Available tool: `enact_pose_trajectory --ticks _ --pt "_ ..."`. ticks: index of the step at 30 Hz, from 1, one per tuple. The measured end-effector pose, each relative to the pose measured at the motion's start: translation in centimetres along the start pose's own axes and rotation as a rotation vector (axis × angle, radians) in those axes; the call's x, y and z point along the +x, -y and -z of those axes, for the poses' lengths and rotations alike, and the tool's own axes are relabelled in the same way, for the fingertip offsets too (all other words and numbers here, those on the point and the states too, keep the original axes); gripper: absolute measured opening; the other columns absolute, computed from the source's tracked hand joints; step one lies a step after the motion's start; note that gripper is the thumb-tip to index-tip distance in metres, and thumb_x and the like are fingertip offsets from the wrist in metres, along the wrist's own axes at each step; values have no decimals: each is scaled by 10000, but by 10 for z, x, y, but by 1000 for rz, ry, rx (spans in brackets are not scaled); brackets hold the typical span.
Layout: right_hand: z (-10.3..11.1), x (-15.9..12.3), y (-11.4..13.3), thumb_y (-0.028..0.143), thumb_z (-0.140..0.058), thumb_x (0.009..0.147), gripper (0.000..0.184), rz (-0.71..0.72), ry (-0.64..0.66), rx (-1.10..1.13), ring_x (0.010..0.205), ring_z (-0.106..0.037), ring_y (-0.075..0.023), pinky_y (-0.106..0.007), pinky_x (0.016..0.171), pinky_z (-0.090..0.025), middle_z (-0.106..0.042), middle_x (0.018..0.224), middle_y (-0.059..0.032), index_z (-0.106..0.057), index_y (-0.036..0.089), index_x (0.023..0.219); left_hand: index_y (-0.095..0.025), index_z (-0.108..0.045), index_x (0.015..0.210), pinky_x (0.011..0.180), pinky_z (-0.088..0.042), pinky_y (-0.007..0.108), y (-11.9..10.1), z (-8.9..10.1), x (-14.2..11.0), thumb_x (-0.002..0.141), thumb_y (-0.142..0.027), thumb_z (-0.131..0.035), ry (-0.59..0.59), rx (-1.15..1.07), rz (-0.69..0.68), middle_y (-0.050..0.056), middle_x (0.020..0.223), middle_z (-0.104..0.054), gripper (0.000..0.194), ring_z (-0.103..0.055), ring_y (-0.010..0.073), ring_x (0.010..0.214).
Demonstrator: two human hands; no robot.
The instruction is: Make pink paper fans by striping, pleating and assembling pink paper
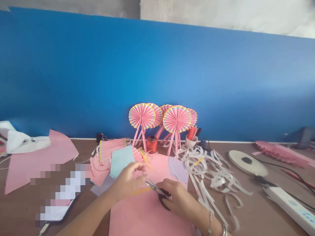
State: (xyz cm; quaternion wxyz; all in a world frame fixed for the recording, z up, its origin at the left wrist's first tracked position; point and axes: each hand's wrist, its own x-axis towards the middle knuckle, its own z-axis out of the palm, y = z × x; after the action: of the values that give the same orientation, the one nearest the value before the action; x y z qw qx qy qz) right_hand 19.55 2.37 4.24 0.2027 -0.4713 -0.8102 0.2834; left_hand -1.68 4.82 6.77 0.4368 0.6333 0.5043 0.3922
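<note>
My right hand (pixel 176 196) is closed around the dark handles of a pair of scissors (pixel 157 189). The metal blades are slightly parted and point left, towards my left hand (pixel 129 182). My left hand hovers over the paper, slightly blurred, with its fingers curved and a gap between thumb and forefinger; nothing shows in that gap. Just below its fingers is a thin yellow strip (pixel 139 191). Under both hands lies a large pink paper sheet (pixel 147 218). A light blue paper piece (pixel 121 160) is just beyond my left hand, beside pleated pink paper (pixel 113 148).
Several pink folded-paper fans (pixel 177 118) stand against the blue panel (pixel 98 72). Curled white strips (pixel 201 164) spread to the right, near a round pale object (pixel 247 163) and a power strip (pixel 291 208). A blurred-out phone (pixel 59 209) and pink paper (pixel 31 164) lie left.
</note>
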Motion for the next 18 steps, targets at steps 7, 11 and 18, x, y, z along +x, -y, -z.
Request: enact_pose_trajectory --ticks 7,11,18 --pt "8 3 -20 103 -474 702 345 -66 -73 -250 782 -597 -191 -245 638 -358 -648 870 -57 -558 183 1027 -202 -619 644 755 -420 287 5 13 8 737 -426 -589 -222 7 40 10 709 -638 244 -567 225 771" --pt "23 9 -42 128 -492 724 298 -354 -195 -340 764 -612 -221 -263 619 -347 -661 823 -71 -534 150 1018 -194 -649 699 775 -429 295 6 22 10 731 -461 -604 -301 -44 32 28 741 -659 273 -579 239 815" --pt "31 10 -79 181 -611 655 197 -452 -350 -418 852 -575 -238 -282 701 -376 -616 880 -99 -614 155 850 -202 -653 683 732 -454 286 -10 9 1 705 -452 -659 -57 -178 133 14 707 -659 250 -596 193 726"
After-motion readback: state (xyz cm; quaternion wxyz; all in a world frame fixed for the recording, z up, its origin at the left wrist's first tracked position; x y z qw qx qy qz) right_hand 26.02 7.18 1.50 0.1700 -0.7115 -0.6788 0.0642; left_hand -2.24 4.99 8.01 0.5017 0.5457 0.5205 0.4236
